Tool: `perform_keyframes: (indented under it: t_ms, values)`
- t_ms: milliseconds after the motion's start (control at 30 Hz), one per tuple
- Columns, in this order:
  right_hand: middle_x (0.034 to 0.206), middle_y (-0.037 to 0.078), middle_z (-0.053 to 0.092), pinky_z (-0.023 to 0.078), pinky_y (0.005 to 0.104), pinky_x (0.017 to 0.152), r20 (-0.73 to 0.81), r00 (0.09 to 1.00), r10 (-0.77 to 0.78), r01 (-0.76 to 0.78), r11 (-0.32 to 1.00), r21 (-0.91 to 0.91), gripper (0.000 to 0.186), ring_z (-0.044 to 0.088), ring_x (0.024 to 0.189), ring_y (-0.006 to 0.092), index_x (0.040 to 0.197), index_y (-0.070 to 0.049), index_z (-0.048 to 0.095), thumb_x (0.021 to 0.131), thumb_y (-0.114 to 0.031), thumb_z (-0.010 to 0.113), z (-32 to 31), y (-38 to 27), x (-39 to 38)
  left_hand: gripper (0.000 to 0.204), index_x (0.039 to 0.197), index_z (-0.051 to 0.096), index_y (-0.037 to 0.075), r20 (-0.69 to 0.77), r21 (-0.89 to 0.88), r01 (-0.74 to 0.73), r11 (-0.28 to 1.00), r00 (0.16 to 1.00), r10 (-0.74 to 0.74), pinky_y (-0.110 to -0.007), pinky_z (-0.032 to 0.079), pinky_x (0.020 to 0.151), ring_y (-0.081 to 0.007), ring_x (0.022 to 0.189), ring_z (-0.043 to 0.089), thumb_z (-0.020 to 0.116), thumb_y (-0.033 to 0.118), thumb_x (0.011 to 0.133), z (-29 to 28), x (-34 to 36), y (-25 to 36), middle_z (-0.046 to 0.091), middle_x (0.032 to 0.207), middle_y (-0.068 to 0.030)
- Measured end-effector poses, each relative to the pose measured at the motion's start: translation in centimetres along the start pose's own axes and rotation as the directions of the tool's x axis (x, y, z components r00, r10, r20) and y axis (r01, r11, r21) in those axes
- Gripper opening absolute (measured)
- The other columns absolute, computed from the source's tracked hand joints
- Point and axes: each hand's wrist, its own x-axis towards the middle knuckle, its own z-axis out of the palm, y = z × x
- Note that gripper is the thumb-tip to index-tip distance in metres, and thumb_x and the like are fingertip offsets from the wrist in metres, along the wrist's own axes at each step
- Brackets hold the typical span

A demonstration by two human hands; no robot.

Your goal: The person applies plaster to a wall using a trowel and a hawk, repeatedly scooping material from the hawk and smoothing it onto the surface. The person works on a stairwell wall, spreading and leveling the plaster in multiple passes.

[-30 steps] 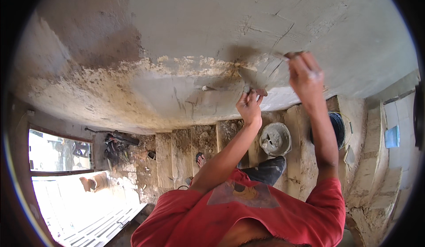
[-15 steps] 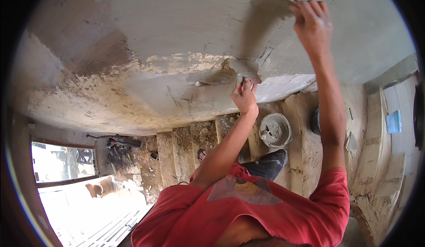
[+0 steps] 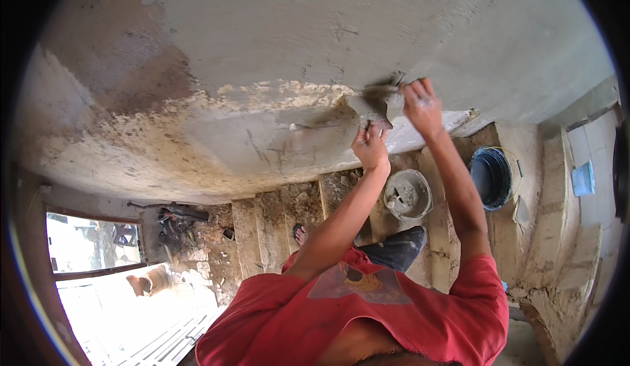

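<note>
My left hand (image 3: pixel 371 148) is closed on the near edge of a small flat mortar board (image 3: pixel 380 124), holding it up close to the wall. Wet grey mortar (image 3: pixel 369 107) lies on the board's far part. My right hand (image 3: pixel 423 107) grips a plastering trowel (image 3: pixel 382 90), whose blade is smeared by motion. The blade is just beyond the mortar, by the wall (image 3: pixel 282 31); I cannot tell whether it touches either. Grey plaster covers much of that wall, and a rough, flaking strip runs along its lower part.
A pale bucket (image 3: pixel 428 189) with mortar stands on the stairs (image 3: pixel 272 218) below my hands. Right of it is a dark bucket (image 3: pixel 508 179) holding liquid. Rubble and a dark heap (image 3: pixel 177 225) lie at lower left, near a bright opening (image 3: pixel 98 244). A blue object (image 3: pixel 583 179) is far right.
My right hand has come down and left from high on the wall, bringing the trowel to the mortar board. The left hand and board have shifted slightly right. The dark bucket is now uncovered.
</note>
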Motion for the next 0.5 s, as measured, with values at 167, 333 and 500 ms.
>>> perform_keyframes:
  t_ms: [167,333,500]
  values:
    - [0.084,0.007,0.063,0.055,0.0363,0.072,-0.227,0.974,-0.007,-0.017,0.995,-0.103,0.028,0.062,0.085,0.027,0.099,-0.007,0.073,0.075,0.007,0.072,-5.4,3.6,5.7,0.014,0.112,0.064,-0.002,-0.023,0.02,0.021,1.0,1.0,-0.02,-0.045,0.059,0.098,-0.02,0.104,0.066,0.057,0.002,0.1,-0.5,0.0,-0.2,0.065,0.109,-0.0083]
    - [0.085,0.003,0.063,0.056,0.034,0.066,-0.223,0.971,-0.087,0.045,0.981,-0.189,0.033,0.062,0.083,0.024,0.096,-0.008,0.073,0.066,0.007,0.072,-8.8,0.8,5.3,0.019,0.119,0.064,-0.003,0.005,-0.002,0.001,1.0,1.0,-0.001,-0.042,0.06,0.096,-0.0186,0.101,0.068,0.057,0.001,0.102,-2.1,0.4,0.1,0.067,0.111,-0.009]
    - [0.09,0.002,0.063,0.057,0.0323,0.063,0.034,0.989,-0.141,0.136,0.984,0.115,0.037,0.062,0.092,0.0231,0.099,-0.008,0.072,0.063,0.002,0.068,-2.5,-6.9,-0.3,0.02,0.12,0.065,-0.004,0.071,0.013,-0.026,1.0,0.997,0.025,-0.039,0.062,0.091,-0.0176,0.099,0.068,0.058,-0.001,0.101,-4.3,1.6,1.2,0.069,0.11,-0.0094]
